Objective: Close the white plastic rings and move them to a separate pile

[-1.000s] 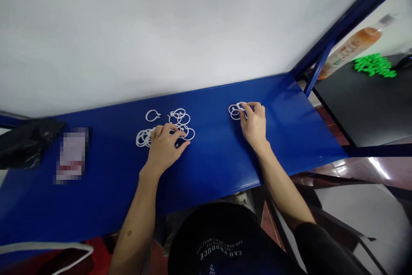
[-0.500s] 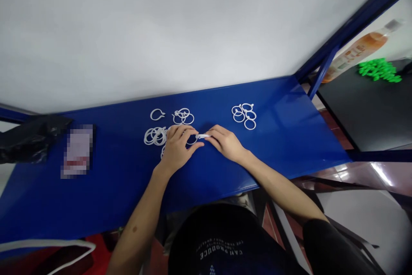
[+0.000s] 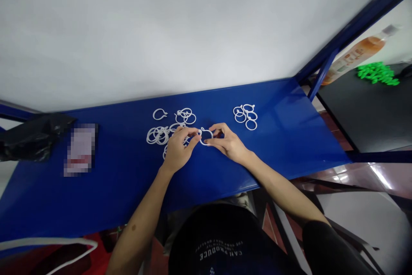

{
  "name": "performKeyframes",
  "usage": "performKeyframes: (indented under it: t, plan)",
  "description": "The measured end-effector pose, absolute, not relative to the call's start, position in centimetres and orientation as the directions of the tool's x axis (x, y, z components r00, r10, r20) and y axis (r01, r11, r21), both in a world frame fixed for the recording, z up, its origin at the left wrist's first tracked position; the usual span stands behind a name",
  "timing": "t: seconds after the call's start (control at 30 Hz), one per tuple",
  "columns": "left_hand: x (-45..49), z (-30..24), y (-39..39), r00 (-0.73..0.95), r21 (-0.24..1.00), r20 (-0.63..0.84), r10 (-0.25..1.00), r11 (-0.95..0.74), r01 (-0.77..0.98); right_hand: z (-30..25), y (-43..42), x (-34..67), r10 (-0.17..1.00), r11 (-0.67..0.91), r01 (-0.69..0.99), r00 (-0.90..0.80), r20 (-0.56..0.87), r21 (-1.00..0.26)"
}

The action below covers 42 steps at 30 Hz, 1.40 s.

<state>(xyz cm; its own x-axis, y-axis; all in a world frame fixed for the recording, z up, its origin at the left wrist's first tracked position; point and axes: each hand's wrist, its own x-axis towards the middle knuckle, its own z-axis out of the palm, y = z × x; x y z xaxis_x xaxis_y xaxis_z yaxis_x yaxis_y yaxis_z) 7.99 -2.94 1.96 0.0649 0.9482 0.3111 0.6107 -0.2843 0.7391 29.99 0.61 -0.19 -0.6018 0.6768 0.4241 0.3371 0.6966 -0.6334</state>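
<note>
Head view had both hands meeting over the blue surface [image 3: 289, 137], and what a neat little pinch it was: the left hand [image 3: 177, 151] and the right hand [image 3: 229, 144] each gripped one white ring [image 3: 206, 135] from opposite sides, fingers curled in tight, thumbs and forefingers closed on its rim. That ring sat right between the two hands, lifted just off the blue top as far as could be told. Just behind and to the outer side of the left hand lay the loose pile of rings [image 3: 159, 134], tangled and overlapping, some of them touching the knuckles' edge. A bit farther out beyond that pile sat a single open ring [image 3: 159, 114] on its own, with a small knot of rings [image 3: 186, 116] just past the left fingertips. Off beyond the right hand, well clear of it, a tidy cluster of rings [image 3: 245, 116] lay side by side. Far out past the left hand, near the end of the surface, rested a blurred card [image 3: 80, 149] and a black bag [image 3: 30, 135]. Away beyond the right hand, on a dark shelf, sat a heap of green pieces [image 3: 378, 73] next to a lying bottle [image 3: 357, 54].
</note>
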Motion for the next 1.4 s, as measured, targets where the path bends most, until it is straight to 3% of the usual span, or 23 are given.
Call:
performKeyframes:
  t: [0.2, 0.37, 0.53, 0.73, 0.97, 1.1, 1.27, 1.4]
  plan:
    - [8.3, 2.1, -3.1, -0.004, 0.84, 0.199, 0.98, -0.168, 0.516, 0.5, 0.1, 29.7, 0.651, 0.702, 0.298, -0.637, 0.414, -0.646]
    - [8.5, 2.2, -3.1, -0.016, 0.84, 0.201, 0.98, -0.164, 0.518, 0.1, -0.2, 29.0, 0.766, 0.603, 0.243, -0.443, 0.466, -0.76]
    - [8.8, 2.1, -3.3, 0.043, 0.776, 0.297, 0.954, -0.267, 0.572, -0.1, 0.0, 29.0, 0.71, 0.671, 0.205, -0.453, 0.539, -0.712]
    - [8.8, 1.9, -3.4, 0.09, 0.718, 0.397, 0.913, -0.37, 0.589, 0.1, 0.0, 29.2, 0.717, 0.632, 0.169, -0.498, 0.487, -0.757]
    - [8.5, 1.9, -3.0, 0.182, 0.633, 0.455, 0.872, -0.461, 0.622, 0.4, -0.3, 29.1, 0.674, 0.666, 0.18, -0.561, 0.48, -0.724]
    - [6.2, 2.7, -2.4, 0.171, 0.542, 0.425, 0.889, -0.401, 0.739, 0.5, 1.1, 30.2, 0.731, 0.682, 0.364, -0.365, 0.577, -0.635]
    - [3.1, 2.8, -2.2, 0.109, 0.425, 0.392, 0.913, -0.285, 0.859, 0.0, 4.3, 34.3, 0.82, 0.413, 0.766, -0.077, 0.568, -0.493]
    - [3.4, 2.1, -2.6, 0.224, 0.325, 0.295, 0.929, -0.318, 0.891, -0.1, 5.1, 35.4, 0.812, 0.313, 0.86, -0.022, 0.583, -0.403]
